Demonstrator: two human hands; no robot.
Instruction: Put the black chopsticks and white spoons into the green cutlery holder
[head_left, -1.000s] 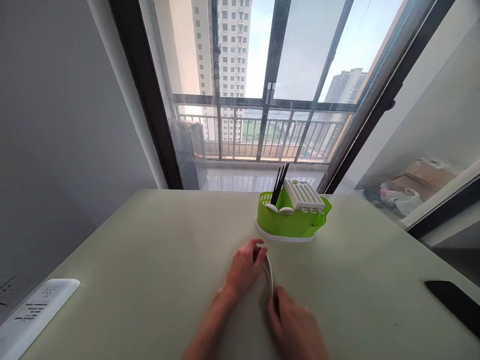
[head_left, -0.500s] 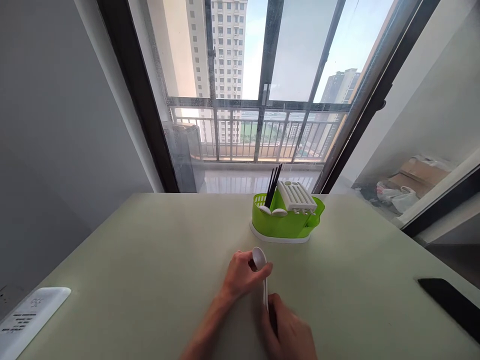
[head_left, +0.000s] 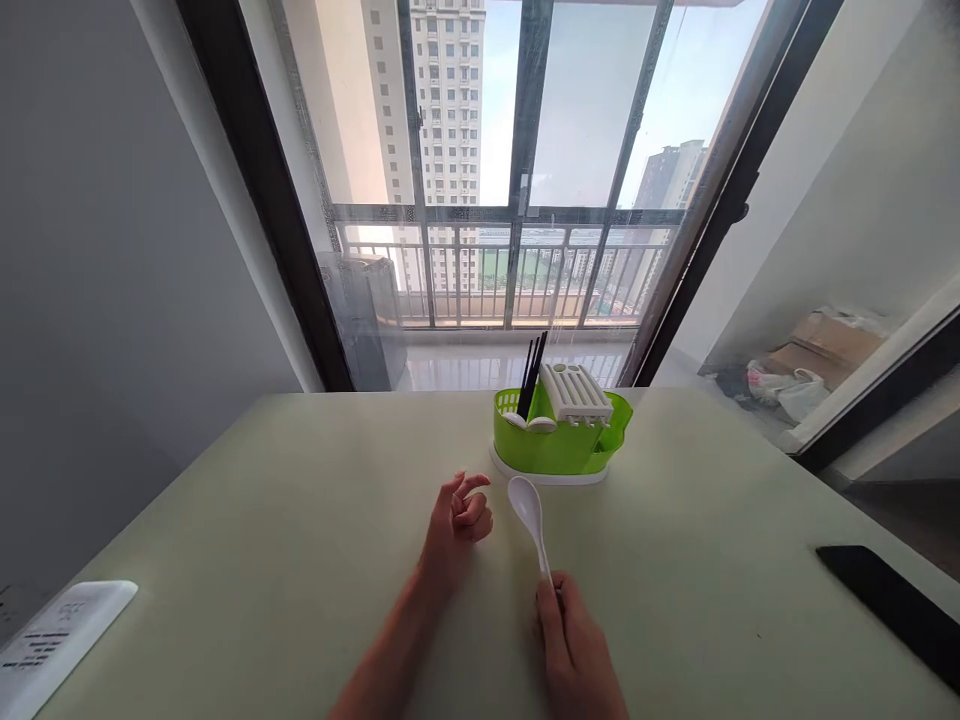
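A white spoon points away from me, its bowl at the far end and its inner side facing up. My right hand is wrapped round the handle's near end. To the left, my left hand holds nothing; its fingers are loosely bent and apart, with the index finger stretched toward the spoon bowl without touching it. Just beyond both hands stands a green utensil caddy on a white base. Black chopsticks stand upright in its left part, and two white spoon bowls show at its front rim.
A slotted white holder with small hooks sits on the caddy's right part. A white, printed object lies at the pale table's left edge, and a flat black object at its right. Behind the table are glass doors.
My left hand has let go of the spoon bowl and moved left. My right hand still holds the handle, and the spoon now leans left with its bowl turned up. The view has shifted slightly.
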